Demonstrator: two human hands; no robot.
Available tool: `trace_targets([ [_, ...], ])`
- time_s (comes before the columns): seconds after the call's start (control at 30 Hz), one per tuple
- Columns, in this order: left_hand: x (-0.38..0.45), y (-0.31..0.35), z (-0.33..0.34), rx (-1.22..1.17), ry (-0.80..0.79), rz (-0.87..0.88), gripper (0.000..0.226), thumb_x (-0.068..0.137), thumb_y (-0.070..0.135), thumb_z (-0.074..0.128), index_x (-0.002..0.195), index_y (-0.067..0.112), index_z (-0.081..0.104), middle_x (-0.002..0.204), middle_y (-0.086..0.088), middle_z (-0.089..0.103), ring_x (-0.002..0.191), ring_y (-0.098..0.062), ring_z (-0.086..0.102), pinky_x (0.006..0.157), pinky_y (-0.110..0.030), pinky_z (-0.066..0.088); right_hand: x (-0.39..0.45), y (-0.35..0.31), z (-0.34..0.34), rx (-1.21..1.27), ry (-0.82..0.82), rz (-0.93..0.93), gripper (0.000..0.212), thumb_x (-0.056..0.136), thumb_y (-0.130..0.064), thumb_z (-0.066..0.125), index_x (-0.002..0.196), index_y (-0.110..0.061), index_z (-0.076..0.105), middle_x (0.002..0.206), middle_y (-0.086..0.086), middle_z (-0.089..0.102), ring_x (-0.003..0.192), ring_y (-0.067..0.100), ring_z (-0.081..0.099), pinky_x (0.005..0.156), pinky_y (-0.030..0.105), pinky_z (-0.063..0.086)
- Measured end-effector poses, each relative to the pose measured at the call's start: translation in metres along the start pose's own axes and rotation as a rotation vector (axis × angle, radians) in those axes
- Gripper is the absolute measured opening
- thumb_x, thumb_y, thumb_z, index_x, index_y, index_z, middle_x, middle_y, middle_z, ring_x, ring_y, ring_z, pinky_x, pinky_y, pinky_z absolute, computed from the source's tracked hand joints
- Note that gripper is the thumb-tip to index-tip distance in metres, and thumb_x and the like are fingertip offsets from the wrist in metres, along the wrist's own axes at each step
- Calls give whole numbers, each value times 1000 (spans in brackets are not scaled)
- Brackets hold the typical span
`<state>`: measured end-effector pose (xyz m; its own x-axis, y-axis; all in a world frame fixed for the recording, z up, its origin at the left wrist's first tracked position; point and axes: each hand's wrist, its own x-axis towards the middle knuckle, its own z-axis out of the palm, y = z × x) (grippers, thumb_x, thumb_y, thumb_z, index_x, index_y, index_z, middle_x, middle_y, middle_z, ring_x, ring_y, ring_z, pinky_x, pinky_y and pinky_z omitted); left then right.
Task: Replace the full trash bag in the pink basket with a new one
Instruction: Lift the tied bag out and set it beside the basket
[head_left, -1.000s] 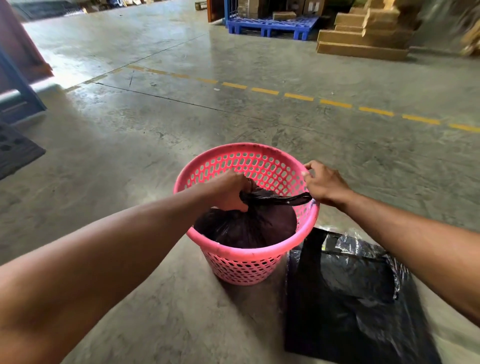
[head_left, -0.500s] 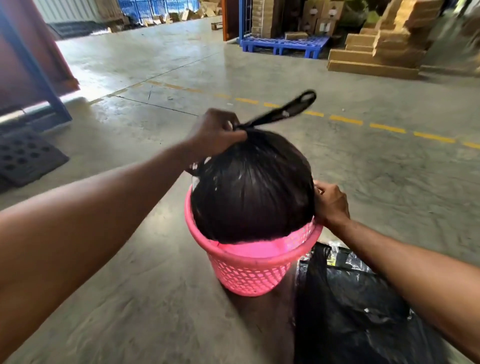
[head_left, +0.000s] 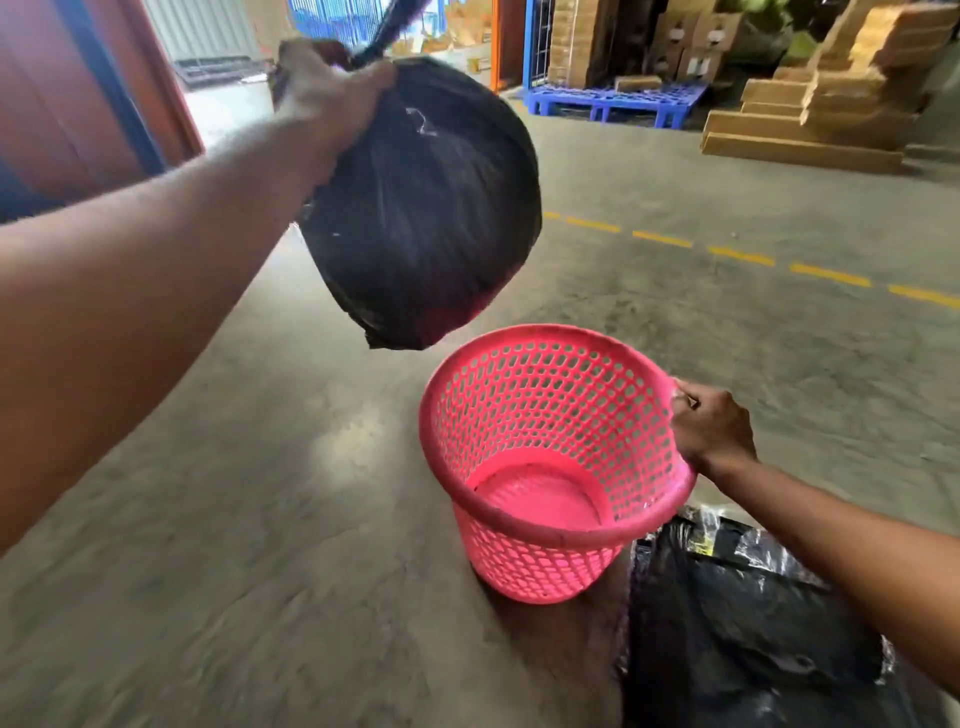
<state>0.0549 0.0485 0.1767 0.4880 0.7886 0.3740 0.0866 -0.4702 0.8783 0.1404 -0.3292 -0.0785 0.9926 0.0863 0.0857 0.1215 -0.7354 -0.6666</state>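
pink basket (head_left: 558, 530), a round plastic one with a lattice wall, stands on a grey concrete floor (head_left: 260, 571) and is empty; its bare pink bottom shows. the right hand (head_left: 712, 428) is closed on the basket's far right rim, steadying it. the left hand (head_left: 327, 88) is fisted around the tied neck of the full trash bag (head_left: 426, 208), a bulging black sack that hangs in the air above and to the left of the basket, fully clear of it. what the sack holds cannot be seen. on the floor just right of the basket, touching its base, lies a pile of black plastic (head_left: 743, 634), likely the new bag.

risks, as a judgement: the thin plastic may tear or slip at the neck, since one fist carries all the weight, spilling rubbish. the light basket looks slightly tilted and could tip if the right hand lets go abruptly.
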Motion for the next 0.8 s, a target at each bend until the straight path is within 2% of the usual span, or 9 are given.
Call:
trace_targets([
  [0.07, -3, -25, 2, 103, 7, -31, 57, 59, 63, 74, 106, 30, 68, 102, 7, 69, 90, -9, 65, 79, -18, 54, 1, 1, 0, -17, -8, 5, 57, 78, -38, 37, 124, -31, 70, 119, 17, 73, 105, 42, 67, 82, 42, 53],
  [0.13, -6, -60, 6, 219, 8, -78, 53, 60, 68, 74, 97, 29, 72, 94, 5, 72, 81, -10, 63, 70, -20, 48, 3, 2, 2, -20, -6, -2, 55, 80, -38, 38, 124, -32, 70, 119, 16, 73, 105, 41, 68, 84, 42, 55],
  [0.2, -10, -98, 9, 303, -4, -157, 49, 62, 70, 75, 87, 28, 72, 86, 3, 72, 77, -16, 65, 67, -25, 47, 4, 4, 2, -27, 2, -11, 52, 83, -37, 39, 125, -33, 69, 119, 14, 74, 104, 40, 68, 84, 42, 55],
  [0.37, -37, -193, 11, 463, -83, -381, 37, 69, 48, 79, 97, 24, 76, 96, -5, 75, 80, -26, 68, 68, -27, 48, 10, 12, 6, -31, 13, -51, 42, 90, -31, 44, 123, -31, 70, 120, 15, 74, 104, 41, 68, 83, 42, 55],
  [0.57, -83, -275, 28, 464, -108, -556, 40, 63, 40, 84, 98, 21, 78, 104, -9, 78, 95, -26, 73, 87, -30, 56, 14, 17, 9, -20, 28, -67, 42, 92, -27, 45, 126, -30, 70, 120, 13, 74, 104, 38, 68, 83, 40, 53],
  [0.63, -90, -284, 33, 481, -129, -543, 42, 64, 42, 84, 100, 24, 75, 108, -9, 77, 99, -28, 72, 88, -31, 54, 14, 16, 10, -18, 26, -69, 42, 92, -27, 45, 126, -30, 70, 120, 13, 74, 104, 38, 68, 83, 40, 52],
  [0.7, -92, -283, 39, 593, -170, -490, 56, 65, 52, 84, 109, 22, 67, 115, -11, 72, 108, -32, 68, 87, -34, 50, 14, 15, 12, -18, 18, -59, 42, 92, -28, 45, 126, -31, 69, 122, 11, 74, 106, 37, 68, 84, 39, 52],
  [0.77, -92, -272, 45, 760, -211, -402, 77, 64, 65, 81, 120, 18, 56, 127, -16, 61, 122, -37, 58, 100, -43, 45, 14, 15, 12, -1, 14, -33, 42, 92, -29, 45, 127, -32, 69, 123, 10, 74, 108, 37, 68, 86, 38, 53],
  [0.8, -90, -263, 48, 807, -220, -345, 81, 66, 68, 79, 123, 17, 52, 134, -18, 53, 129, -38, 51, 107, -48, 40, 14, 16, 11, 15, 8, -20, 43, 91, -31, 44, 126, -32, 69, 122, 10, 74, 107, 37, 68, 87, 38, 53],
])
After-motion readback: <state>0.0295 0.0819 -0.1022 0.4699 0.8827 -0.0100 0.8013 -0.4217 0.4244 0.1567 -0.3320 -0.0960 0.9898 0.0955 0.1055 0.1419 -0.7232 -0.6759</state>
